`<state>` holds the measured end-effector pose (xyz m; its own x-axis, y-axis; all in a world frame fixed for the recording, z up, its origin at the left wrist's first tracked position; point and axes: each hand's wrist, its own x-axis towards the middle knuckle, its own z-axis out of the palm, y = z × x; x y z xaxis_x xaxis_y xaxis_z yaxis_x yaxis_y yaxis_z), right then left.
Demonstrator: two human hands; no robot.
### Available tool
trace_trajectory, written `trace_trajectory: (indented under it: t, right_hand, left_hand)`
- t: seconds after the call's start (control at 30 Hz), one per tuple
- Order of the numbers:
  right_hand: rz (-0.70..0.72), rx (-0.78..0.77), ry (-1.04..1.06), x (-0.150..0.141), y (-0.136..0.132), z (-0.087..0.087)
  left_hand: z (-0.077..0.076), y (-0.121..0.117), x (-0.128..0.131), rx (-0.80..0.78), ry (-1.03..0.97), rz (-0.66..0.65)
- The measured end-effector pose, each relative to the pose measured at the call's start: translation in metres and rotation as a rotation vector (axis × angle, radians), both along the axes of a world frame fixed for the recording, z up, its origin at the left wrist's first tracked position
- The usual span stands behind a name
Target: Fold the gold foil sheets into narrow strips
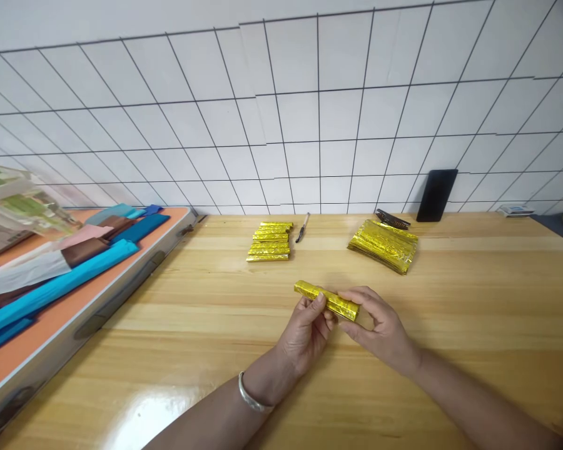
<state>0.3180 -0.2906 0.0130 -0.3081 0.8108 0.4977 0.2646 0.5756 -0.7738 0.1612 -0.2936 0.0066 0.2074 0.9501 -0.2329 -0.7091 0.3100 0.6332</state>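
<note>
A roll of shiny gold foil paper [326,299] is held between both hands above the wooden table. My left hand [307,328] grips it near the middle from below, thumb pressed on its near side. At the right end, my right hand [380,325] pinches the roll between thumb and fingers. Beyond them, several similar gold foil rolls [269,242] lie in a row. To the right rests a stack of flat gold foil sheets [383,245], with a dark stapler-like object [393,219] behind it.
A pen [303,228] lies beside the row of rolls. A black phone-like slab [436,195] leans against the tiled wall [342,112]. On the left, an orange-topped case [98,287] carries coloured paper or cloth [65,287] and a clear plastic box [25,203].
</note>
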Motion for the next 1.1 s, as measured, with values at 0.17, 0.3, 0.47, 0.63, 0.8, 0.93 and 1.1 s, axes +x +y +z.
trace_trajectory:
  t: [0.17, 0.3, 0.47, 0.63, 0.8, 0.93, 1.1]
  right_hand:
    - [-0.008, -0.010, 0.008, 0.0012, 0.0007, -0.0011]
    - [-0.007, 0.017, 0.008, 0.0020, 0.0011, -0.0022]
    - [0.028, 0.047, -0.015, 0.0017, 0.0011, -0.0029]
    - [0.025, 0.094, -0.049, 0.0001, -0.0014, -0.0044]
    - [0.055, 0.136, -0.075, 0.0004, -0.0030, -0.0055]
    - [0.044, 0.150, -0.089, 0.0020, -0.0035, -0.0052]
    - [0.035, 0.164, -0.103, 0.0028, -0.0044, -0.0038]
  left_hand:
    - [-0.0022, 0.0015, -0.0001, 0.002, -0.054, -0.003]
    - [-0.0041, 0.0001, 0.0012, -0.024, -0.100, -0.027]
    - [-0.0019, -0.0005, 0.0014, -0.063, -0.038, -0.011]
    - [-0.0052, -0.0003, 0.0010, -0.084, -0.052, -0.033]
    - [-0.0066, -0.0013, 0.0020, -0.088, -0.076, -0.054]
    - [-0.0030, -0.0032, 0.0037, -0.092, -0.073, -0.063]
    - [-0.0034, -0.0042, 0.0035, -0.100, -0.033, -0.061]
